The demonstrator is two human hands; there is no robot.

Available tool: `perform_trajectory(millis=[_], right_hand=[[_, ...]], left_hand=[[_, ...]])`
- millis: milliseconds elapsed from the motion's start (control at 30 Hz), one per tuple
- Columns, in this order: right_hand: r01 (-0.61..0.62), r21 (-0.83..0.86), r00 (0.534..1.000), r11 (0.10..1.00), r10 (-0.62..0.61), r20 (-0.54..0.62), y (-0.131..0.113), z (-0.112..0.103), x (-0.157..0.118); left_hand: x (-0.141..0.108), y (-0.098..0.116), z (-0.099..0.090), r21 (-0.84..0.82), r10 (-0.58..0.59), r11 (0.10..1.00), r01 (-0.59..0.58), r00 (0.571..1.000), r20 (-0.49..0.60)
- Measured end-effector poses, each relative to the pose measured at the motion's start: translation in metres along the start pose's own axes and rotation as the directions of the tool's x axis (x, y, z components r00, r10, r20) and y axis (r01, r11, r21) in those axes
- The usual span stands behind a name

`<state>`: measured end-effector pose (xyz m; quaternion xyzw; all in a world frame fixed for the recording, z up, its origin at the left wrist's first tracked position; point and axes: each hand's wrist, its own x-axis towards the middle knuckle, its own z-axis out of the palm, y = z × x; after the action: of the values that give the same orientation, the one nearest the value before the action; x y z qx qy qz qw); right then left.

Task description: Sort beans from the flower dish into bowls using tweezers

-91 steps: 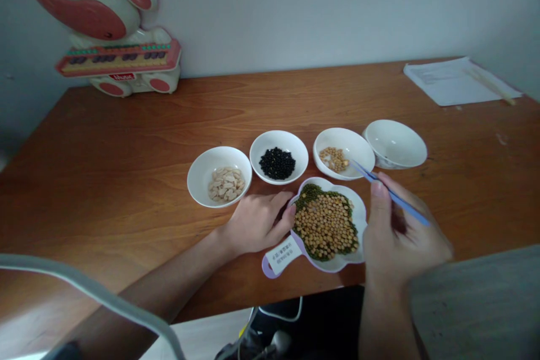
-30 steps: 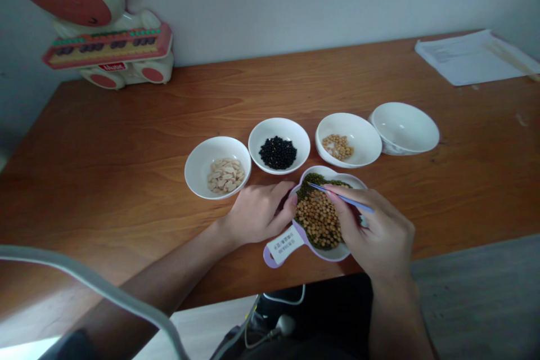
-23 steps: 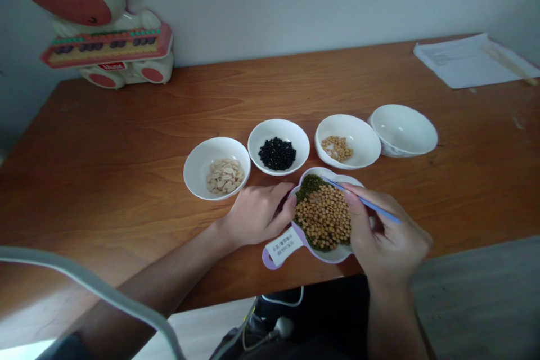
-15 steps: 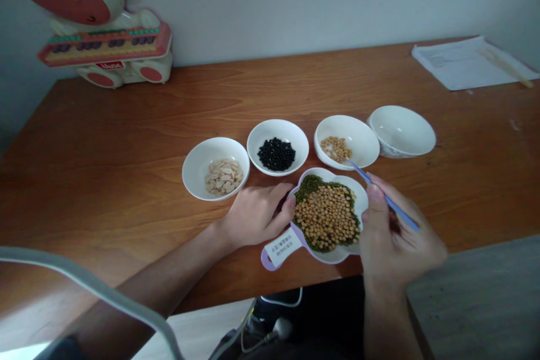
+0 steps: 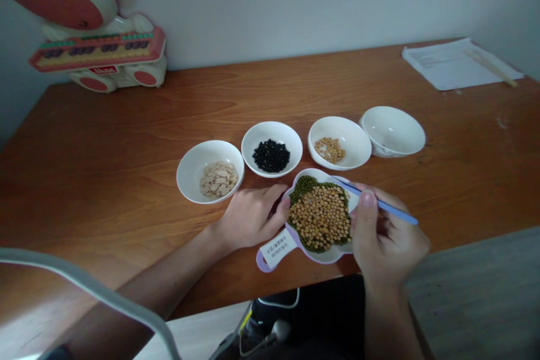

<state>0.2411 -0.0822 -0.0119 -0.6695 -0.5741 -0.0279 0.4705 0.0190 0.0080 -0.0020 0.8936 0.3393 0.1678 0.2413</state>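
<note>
My left hand (image 5: 255, 215) grips the left rim of a purple-edged, flower-shaped dish (image 5: 328, 257), thumb over the edge. Yellow soybeans (image 5: 319, 215) and green mung beans (image 5: 302, 184) fill most of the dish, whose labelled handle (image 5: 276, 248) points toward me at lower left. Slim blue tweezers (image 5: 390, 209) are pinched in my right hand (image 5: 386, 236), their tip over the far side of the dish. Just beyond stands a white bowl (image 5: 356, 143) with a few soybeans (image 5: 330, 150). I cannot make out anything in the tweezers' tip.
Left of it are a bowl (image 5: 272, 129) of black beans (image 5: 271, 156) and another (image 5: 189, 171) of pale flat seeds (image 5: 218, 179). A white bowl (image 5: 394, 129) sits at the right end. Papers (image 5: 455, 62) and a toy keyboard (image 5: 101, 50) lie farther back. A grey cable (image 5: 84, 281) crosses lower left.
My right hand has drawn the tweezers back from the soybean bowl, so the tip is now over the dish. The left hand keeps its hold. The whole view has shifted slightly.
</note>
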Motion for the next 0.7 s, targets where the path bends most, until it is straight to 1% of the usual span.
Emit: perform_trajectory(millis=[67, 133, 500, 700], right_hand=[[-0.009, -0.051, 1.000, 0.999, 0.008, -0.017, -0.0035, -0.0021, 0.0017], [0.028, -0.078, 1.000, 0.997, -0.027, 0.005, -0.0067, -0.0027, 0.0036], [0.126, -0.115, 0.991, 0.985, -0.120, 0.059, -0.0085, -0.0025, 0.0094], [0.123, -0.121, 0.990, 0.985, -0.113, 0.083, -0.0082, -0.0020, 0.0098]], left_hand=[[-0.0001, -0.0002, 0.0000, 0.001, -0.001, 1.000, 0.001, 1.000, 0.006], [-0.0003, -0.0004, 0.0000, 0.000, -0.002, 1.000, 0.002, 1.000, 0.012], [-0.0002, -0.0016, 0.0007, 0.012, -0.001, 1.000, 0.001, 1.000, -0.006], [-0.0006, -0.0025, 0.0025, 0.006, 0.007, 1.000, -0.007, 1.000, -0.019]])
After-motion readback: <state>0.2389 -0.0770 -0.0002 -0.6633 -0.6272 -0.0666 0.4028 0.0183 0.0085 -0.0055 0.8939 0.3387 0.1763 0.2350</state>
